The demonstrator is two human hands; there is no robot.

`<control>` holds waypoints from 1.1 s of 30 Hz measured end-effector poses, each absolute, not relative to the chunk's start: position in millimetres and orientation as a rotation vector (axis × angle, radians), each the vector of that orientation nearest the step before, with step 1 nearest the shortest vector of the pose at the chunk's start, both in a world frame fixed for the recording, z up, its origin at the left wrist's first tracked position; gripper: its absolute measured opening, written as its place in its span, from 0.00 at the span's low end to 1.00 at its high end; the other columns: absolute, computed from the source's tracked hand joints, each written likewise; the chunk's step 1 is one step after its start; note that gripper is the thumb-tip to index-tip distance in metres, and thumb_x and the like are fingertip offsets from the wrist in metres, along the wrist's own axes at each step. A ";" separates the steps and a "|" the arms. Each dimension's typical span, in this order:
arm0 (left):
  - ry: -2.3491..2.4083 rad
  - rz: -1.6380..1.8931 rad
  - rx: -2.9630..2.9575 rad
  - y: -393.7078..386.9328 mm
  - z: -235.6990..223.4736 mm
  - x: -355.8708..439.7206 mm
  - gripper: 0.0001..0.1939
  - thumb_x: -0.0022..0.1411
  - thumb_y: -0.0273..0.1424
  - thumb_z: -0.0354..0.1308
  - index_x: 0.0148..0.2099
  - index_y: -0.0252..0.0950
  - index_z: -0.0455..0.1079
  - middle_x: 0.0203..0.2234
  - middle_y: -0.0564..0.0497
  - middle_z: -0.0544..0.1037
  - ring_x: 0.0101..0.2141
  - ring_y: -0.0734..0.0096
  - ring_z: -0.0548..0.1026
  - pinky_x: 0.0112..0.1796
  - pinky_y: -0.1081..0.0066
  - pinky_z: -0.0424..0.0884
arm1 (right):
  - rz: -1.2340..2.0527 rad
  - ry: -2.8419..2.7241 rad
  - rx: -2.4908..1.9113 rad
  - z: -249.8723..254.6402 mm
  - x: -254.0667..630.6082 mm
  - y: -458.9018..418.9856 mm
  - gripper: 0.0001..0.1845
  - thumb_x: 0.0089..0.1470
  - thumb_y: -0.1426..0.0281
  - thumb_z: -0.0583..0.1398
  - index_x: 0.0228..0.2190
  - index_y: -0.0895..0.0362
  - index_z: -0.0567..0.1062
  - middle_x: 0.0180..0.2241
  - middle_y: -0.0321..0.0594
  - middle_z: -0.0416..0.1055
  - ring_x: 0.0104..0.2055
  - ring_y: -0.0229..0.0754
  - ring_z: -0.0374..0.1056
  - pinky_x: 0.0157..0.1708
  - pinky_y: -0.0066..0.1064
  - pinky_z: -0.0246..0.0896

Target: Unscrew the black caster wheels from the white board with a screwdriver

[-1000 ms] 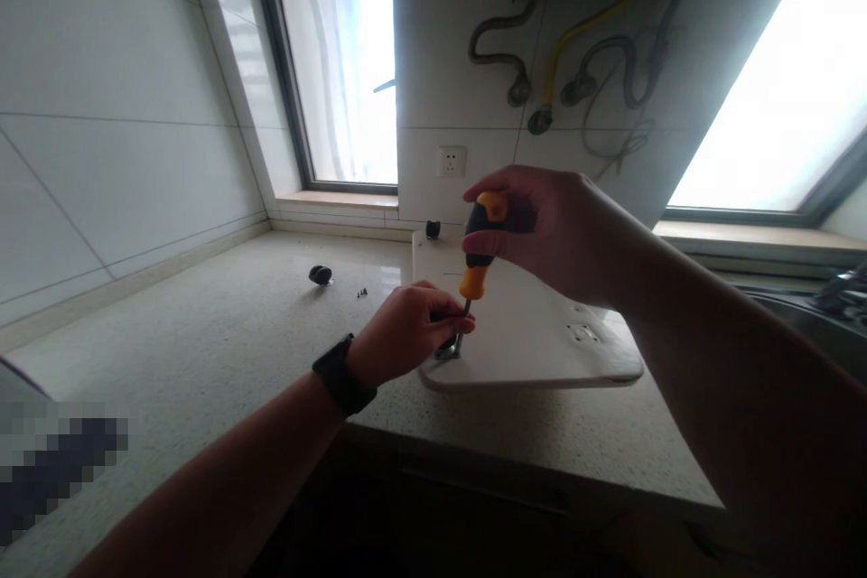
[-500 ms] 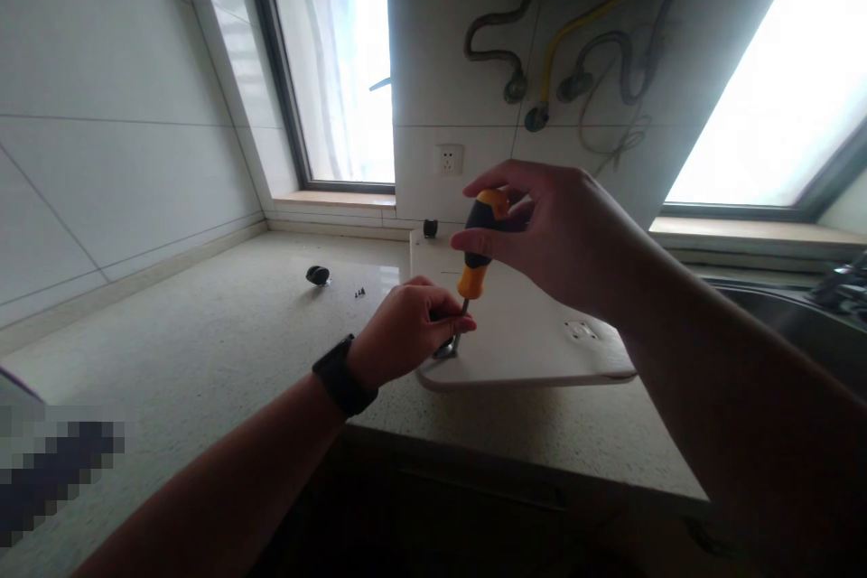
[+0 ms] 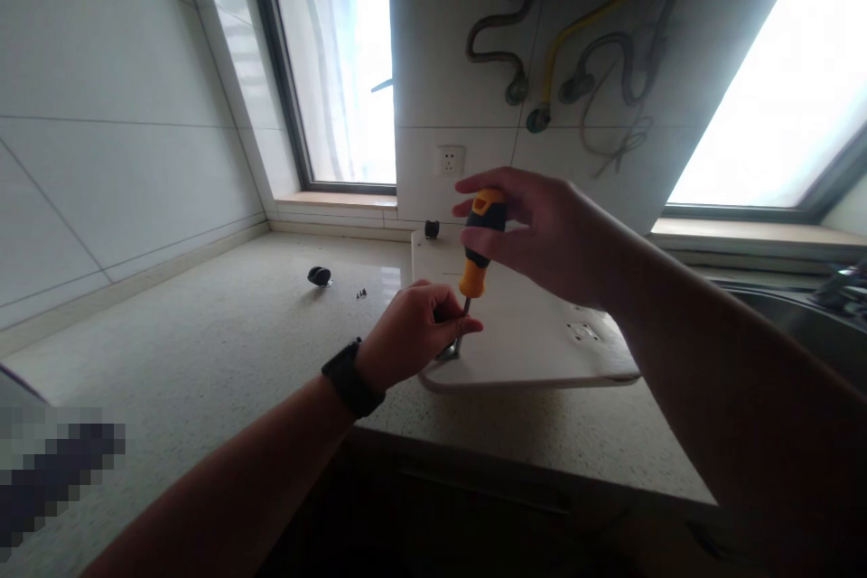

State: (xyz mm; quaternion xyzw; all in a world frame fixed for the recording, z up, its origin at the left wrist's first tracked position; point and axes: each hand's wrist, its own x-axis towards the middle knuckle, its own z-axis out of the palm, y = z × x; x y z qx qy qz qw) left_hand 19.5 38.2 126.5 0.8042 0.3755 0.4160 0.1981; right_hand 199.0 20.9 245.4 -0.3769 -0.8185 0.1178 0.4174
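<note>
My right hand (image 3: 542, 230) grips a screwdriver (image 3: 478, 244) with an orange and black handle, held nearly upright with its shaft pointing down. Its tip meets a small metal plate (image 3: 447, 352) at the near left corner of a white panel (image 3: 521, 348). Around a dark caster, mostly hidden by the fingers, my left hand (image 3: 424, 325) is closed; its thumb and fingertips are beside the screwdriver shaft. A black caster (image 3: 432, 229) stands at the panel's far left corner. Another black caster (image 3: 319, 275) lies on the counter, near several small screws (image 3: 361, 293).
The panel rests on a speckled stone counter (image 3: 257, 334), close to its front edge. To the right is a metal sink (image 3: 765, 316) with a faucet (image 3: 843, 284). A wall socket (image 3: 450, 160) and pipes (image 3: 494, 36) are on the tiled wall behind. Holes (image 3: 582, 331) show at the panel's right.
The screwdriver handle has turned slightly, and the fingers of my right hand have shifted and spread a little on it. My left hand stays at the same corner.
</note>
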 end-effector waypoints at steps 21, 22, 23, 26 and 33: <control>0.830 1.002 1.893 38.1 136.6 12.0 0.09 0.63 0.33 0.66 0.43 0.36 0.81 0.39 0.48 0.85 0.41 0.65 0.82 0.47 0.64 0.75 | 0.372 -2.113 -0.867 254.9 197.3 15.5 0.25 0.53 0.66 0.65 0.53 0.56 0.76 0.48 0.41 0.78 0.47 0.45 0.75 0.49 0.40 0.74; 0.848 1.010 1.901 37.2 137.4 12.9 0.08 0.62 0.33 0.66 0.43 0.36 0.81 0.39 0.48 0.85 0.41 0.65 0.81 0.47 0.64 0.74 | 0.304 -2.103 -0.892 253.8 196.3 14.9 0.24 0.53 0.65 0.66 0.52 0.55 0.77 0.47 0.42 0.78 0.46 0.46 0.75 0.46 0.41 0.74; 0.865 1.016 1.913 36.4 138.5 13.8 0.08 0.62 0.33 0.66 0.42 0.36 0.81 0.39 0.48 0.85 0.40 0.66 0.81 0.46 0.64 0.74 | 0.218 -2.088 -0.923 252.8 195.2 14.2 0.23 0.52 0.63 0.66 0.50 0.54 0.78 0.46 0.42 0.78 0.45 0.47 0.75 0.44 0.42 0.74; 0.919 1.031 1.954 34.3 141.1 15.8 0.07 0.61 0.32 0.67 0.40 0.36 0.82 0.38 0.48 0.85 0.38 0.67 0.81 0.44 0.66 0.74 | 0.018 -2.040 -0.986 251.8 191.9 11.5 0.19 0.50 0.61 0.68 0.45 0.52 0.81 0.40 0.41 0.79 0.39 0.47 0.75 0.39 0.43 0.72; 0.986 1.099 1.884 35.5 137.7 17.7 0.10 0.57 0.36 0.70 0.37 0.34 0.80 0.33 0.49 0.84 0.32 0.71 0.78 0.36 0.69 0.73 | 0.179 -2.094 -0.986 260.1 192.1 9.6 0.24 0.52 0.66 0.66 0.51 0.56 0.78 0.45 0.43 0.79 0.43 0.48 0.75 0.46 0.43 0.72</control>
